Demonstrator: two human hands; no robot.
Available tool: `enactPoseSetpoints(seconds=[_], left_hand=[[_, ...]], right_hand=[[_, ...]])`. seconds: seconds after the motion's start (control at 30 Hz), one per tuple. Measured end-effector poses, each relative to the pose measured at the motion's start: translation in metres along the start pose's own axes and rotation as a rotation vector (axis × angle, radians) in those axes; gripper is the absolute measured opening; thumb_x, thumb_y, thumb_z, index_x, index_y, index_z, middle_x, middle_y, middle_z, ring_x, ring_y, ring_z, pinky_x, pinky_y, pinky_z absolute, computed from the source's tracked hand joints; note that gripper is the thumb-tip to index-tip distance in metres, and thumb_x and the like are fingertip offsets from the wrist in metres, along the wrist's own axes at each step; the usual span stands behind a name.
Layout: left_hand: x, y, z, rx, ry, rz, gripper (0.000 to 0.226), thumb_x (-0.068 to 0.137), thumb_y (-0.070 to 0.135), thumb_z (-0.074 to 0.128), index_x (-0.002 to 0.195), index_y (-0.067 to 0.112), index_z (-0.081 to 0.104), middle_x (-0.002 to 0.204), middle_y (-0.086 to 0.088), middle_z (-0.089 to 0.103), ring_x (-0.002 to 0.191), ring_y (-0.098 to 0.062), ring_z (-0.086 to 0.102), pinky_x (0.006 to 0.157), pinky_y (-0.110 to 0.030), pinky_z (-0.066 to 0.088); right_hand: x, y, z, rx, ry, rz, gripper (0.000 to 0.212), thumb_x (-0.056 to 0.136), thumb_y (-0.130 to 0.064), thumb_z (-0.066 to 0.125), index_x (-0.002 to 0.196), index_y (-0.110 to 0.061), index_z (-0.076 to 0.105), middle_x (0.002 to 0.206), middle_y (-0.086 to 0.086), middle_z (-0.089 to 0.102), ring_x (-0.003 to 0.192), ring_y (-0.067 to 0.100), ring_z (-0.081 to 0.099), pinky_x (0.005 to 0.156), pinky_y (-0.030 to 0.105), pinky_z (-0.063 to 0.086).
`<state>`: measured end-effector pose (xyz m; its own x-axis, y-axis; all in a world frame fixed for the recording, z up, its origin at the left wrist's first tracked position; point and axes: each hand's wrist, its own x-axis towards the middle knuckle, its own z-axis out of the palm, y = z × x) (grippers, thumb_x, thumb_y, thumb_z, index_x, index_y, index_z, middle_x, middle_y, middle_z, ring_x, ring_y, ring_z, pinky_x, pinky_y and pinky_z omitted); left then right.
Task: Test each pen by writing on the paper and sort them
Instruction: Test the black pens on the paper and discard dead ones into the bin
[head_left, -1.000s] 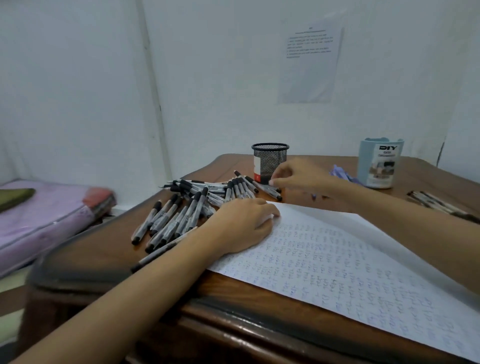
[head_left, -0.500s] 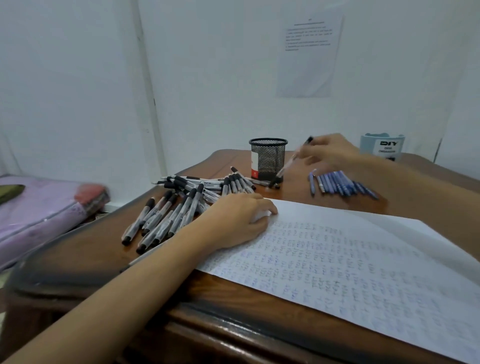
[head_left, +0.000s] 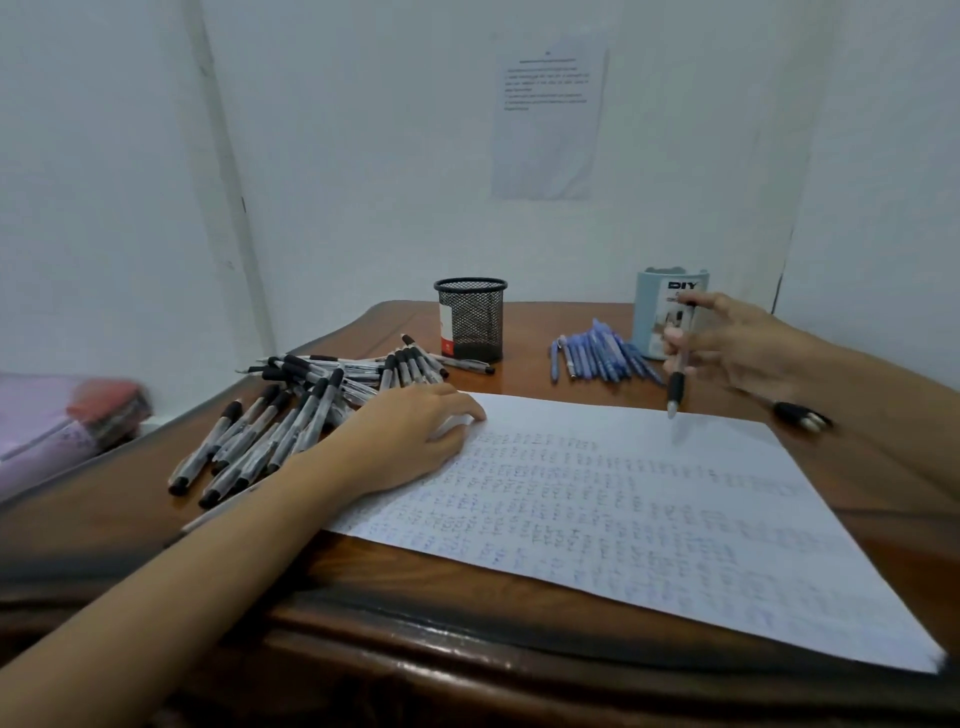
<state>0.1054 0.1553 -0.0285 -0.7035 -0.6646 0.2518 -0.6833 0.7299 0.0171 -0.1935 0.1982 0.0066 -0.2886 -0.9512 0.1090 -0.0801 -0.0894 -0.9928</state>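
At the far left, beside the desk, lies soft purple bedding (head_left: 41, 431) with a red-orange fold on top. The glossy dark brown wooden surface (head_left: 467, 623) has a rounded, moulded edge. On it a loose heap of clear plastic pens with black caps (head_left: 291, 410) spreads like a fan, some crossing over others.

The left hand (head_left: 410, 436) rests just beside this heap, palm down and fingers relaxed, and presses on the far-left corner of a large white sheet of paper (head_left: 649, 509). The sheet lies flat and carries many rows of small blue handwriting.

Behind this hand stands a black wire-mesh cylinder cup (head_left: 470, 319). A printed white notice (head_left: 545, 119) is stuck on the wall above. To the right of the cup, a bundle of slim blue pens (head_left: 597, 356) lies side by side on the wood, just beside a pale blue plastic organiser pot (head_left: 654, 312) marked "DIY".

In front of this pot the right hand (head_left: 737, 348) pinches a thin clear pen with a black rubber grip (head_left: 677, 384), the other fingers spread out. The pen stands nearly upright with its pale tip down at the far edge of the paper, well apart from the left hand. I cannot tell if the tip touches the paper.

Below the right wrist lie a few dark pens with pale tips (head_left: 800, 415), partly hidden.
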Motion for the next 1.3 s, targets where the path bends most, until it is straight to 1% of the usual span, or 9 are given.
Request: enactPoseSetpoints(seconds=[0.2, 0.37, 0.43, 0.5, 0.63, 0.73, 0.87, 1.03, 1.3], left_hand=[[-0.001, 0.000, 0.001, 0.000, 0.006, -0.013, 0.032, 0.098, 0.031, 0.039, 0.128, 0.029, 0.052, 0.135, 0.008, 0.050, 0.118, -0.008, 0.048, 0.098, -0.022, 0.035], [0.000, 0.000, 0.002, 0.000, -0.001, -0.023, 0.033, 0.098, 0.031, 0.039, 0.129, 0.030, 0.051, 0.137, 0.008, 0.048, 0.120, -0.009, 0.046, 0.100, -0.023, 0.034], [-0.001, 0.000, 0.002, -0.004, 0.000, -0.022, 0.032, 0.098, 0.031, 0.039, 0.128, 0.030, 0.051, 0.136, 0.009, 0.048, 0.121, -0.009, 0.046, 0.100, -0.023, 0.033], [0.000, 0.000, 0.002, -0.006, -0.003, -0.022, 0.032, 0.098, 0.031, 0.040, 0.128, 0.030, 0.051, 0.136, 0.009, 0.048, 0.121, -0.008, 0.045, 0.100, -0.023, 0.033], [0.000, -0.001, 0.002, -0.009, -0.006, -0.022, 0.032, 0.098, 0.031, 0.039, 0.128, 0.030, 0.052, 0.136, 0.009, 0.048, 0.121, -0.008, 0.045, 0.100, -0.023, 0.033], [0.000, -0.001, 0.002, 0.002, -0.010, -0.021, 0.032, 0.098, 0.031, 0.039, 0.128, 0.030, 0.051, 0.136, 0.009, 0.048, 0.121, -0.007, 0.045, 0.100, -0.022, 0.033], [-0.001, 0.000, 0.002, 0.009, -0.029, -0.014, 0.035, 0.099, 0.035, 0.035, 0.132, 0.033, 0.046, 0.137, 0.008, 0.046, 0.122, -0.009, 0.044, 0.102, -0.026, 0.034], [0.000, 0.005, 0.003, -0.059, -0.084, 0.027, 0.043, 0.096, 0.047, 0.029, 0.135, 0.037, 0.043, 0.137, 0.009, 0.042, 0.124, -0.005, 0.038, 0.107, -0.032, 0.033], [0.000, 0.016, 0.002, -0.046, -0.078, 0.066, 0.083, 0.073, 0.079, 0.014, 0.129, 0.028, 0.049, 0.135, 0.013, 0.047, 0.118, -0.004, 0.045, 0.102, -0.029, 0.036]], right_hand=[[-0.013, -0.002, 0.020, -0.082, -0.038, -0.064, 0.042, 0.088, 0.001, 0.056, 0.125, -0.018, 0.051, 0.078, 0.009, 0.058, 0.065, 0.015, 0.059, 0.042, 0.017, 0.048], [-0.018, -0.004, 0.028, -0.077, -0.138, -0.026, 0.042, 0.083, -0.020, 0.061, 0.122, -0.032, 0.049, 0.073, 0.002, 0.065, 0.053, 0.007, 0.056, 0.050, 0.018, 0.048], [-0.018, -0.003, 0.029, -0.062, -0.145, 0.011, 0.036, 0.077, -0.024, 0.064, 0.112, -0.024, 0.055, 0.080, 0.003, 0.063, 0.053, 0.007, 0.054, 0.049, 0.016, 0.048], [-0.018, 0.000, 0.030, -0.014, -0.136, 0.017, 0.046, 0.067, -0.026, 0.068, 0.110, -0.016, 0.057, 0.081, 0.004, 0.062, 0.052, 0.006, 0.051, 0.043, 0.014, 0.046], [-0.016, 0.003, 0.030, 0.023, -0.120, 0.001, 0.061, 0.078, -0.013, 0.067, 0.132, -0.027, 0.042, 0.077, 0.009, 0.065, 0.053, 0.011, 0.051, 0.038, 0.016, 0.044], [-0.016, 0.003, 0.029, 0.003, -0.160, 0.004, 0.054, 0.081, -0.009, 0.064, 0.129, -0.026, 0.048, 0.067, 0.005, 0.064, 0.050, 0.009, 0.056, 0.038, 0.016, 0.044], [-0.013, 0.006, 0.030, 0.061, -0.144, 0.058, 0.040, 0.086, -0.005, 0.060, 0.122, -0.021, 0.051, 0.070, 0.008, 0.056, 0.040, 0.008, 0.055, 0.034, 0.016, 0.042], [-0.005, 0.018, 0.032, 0.162, -0.136, 0.152, 0.041, 0.086, -0.003, 0.059, 0.124, -0.016, 0.049, 0.070, 0.007, 0.059, 0.045, 0.011, 0.058, 0.042, 0.018, 0.046], [-0.012, 0.028, 0.039, 0.264, -0.154, 0.163, 0.039, 0.084, -0.002, 0.059, 0.120, -0.014, 0.049, 0.056, 0.005, 0.062, 0.040, 0.010, 0.055, 0.037, 0.017, 0.045]])
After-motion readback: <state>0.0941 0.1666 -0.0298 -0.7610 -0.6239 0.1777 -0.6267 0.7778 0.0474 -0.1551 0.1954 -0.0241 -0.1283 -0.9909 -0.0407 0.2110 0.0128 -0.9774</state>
